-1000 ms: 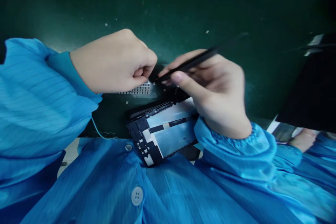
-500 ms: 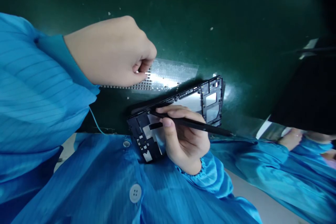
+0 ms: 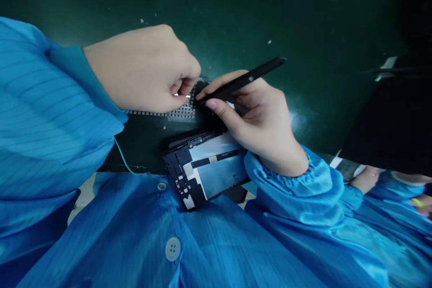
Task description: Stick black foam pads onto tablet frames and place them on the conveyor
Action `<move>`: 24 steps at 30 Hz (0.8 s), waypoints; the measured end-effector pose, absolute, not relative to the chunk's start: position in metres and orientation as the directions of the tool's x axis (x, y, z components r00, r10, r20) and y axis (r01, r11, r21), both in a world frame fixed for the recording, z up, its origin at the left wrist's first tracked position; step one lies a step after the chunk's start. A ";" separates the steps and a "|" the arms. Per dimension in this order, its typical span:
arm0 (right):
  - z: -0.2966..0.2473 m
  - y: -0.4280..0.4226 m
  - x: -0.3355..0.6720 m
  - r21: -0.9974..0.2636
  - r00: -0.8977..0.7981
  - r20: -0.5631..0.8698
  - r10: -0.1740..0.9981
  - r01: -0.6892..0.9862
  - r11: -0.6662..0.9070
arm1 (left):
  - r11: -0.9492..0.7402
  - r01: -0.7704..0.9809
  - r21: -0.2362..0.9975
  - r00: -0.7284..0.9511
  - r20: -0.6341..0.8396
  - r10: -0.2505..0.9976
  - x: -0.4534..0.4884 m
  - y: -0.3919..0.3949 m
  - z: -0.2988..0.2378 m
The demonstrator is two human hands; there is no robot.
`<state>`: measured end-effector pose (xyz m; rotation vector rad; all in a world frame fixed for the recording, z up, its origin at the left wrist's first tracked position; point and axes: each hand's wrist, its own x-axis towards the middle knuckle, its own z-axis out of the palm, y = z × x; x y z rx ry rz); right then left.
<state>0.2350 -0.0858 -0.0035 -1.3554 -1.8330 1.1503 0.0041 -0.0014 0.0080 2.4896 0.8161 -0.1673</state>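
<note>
My left hand (image 3: 148, 69) is closed, thumb and forefinger pinching a clear sheet with rows of small grey pads (image 3: 184, 111), which lies on the bench. My right hand (image 3: 258, 119) grips black tweezers (image 3: 241, 85) like a pen. Their tips are at the right edge of the pad rows, close to my left fingertips. Below, an opened phone frame (image 3: 216, 180) rests against the bench edge, tilted, its inner side up. A black flex strip (image 3: 222, 157) runs along its silvery-blue middle. My right hand and wrist hide the frame's upper right part.
The bench top (image 3: 236, 13) is dark green, with a few white specks on it. A dark panel (image 3: 388, 121) stands at the right. Beyond my right sleeve, a co-worker's hand (image 3: 366, 180) and blue sleeve show. A thin blue cord (image 3: 123, 155) hangs by my left sleeve.
My right hand with the tweezers has moved up from the phone frame to the pad sheet, and the tweezers' rear end now points up right. My left hand has hardly moved.
</note>
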 end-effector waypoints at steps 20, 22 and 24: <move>0.000 -0.179 0.215 -0.941 0.189 0.139 0.972 0.332 0.070 | -0.695 0.534 0.482 0.836 -0.176 0.520 0.000 0.001 0.002; -0.010 -0.192 0.209 -0.915 0.167 0.232 0.958 0.371 0.157 | -0.692 0.527 0.493 0.839 -0.170 0.517 0.001 0.000 0.002; -0.017 -0.195 0.204 -0.893 0.122 0.288 0.950 0.392 0.220 | -0.685 0.540 0.488 0.832 -0.187 0.522 0.002 0.000 0.003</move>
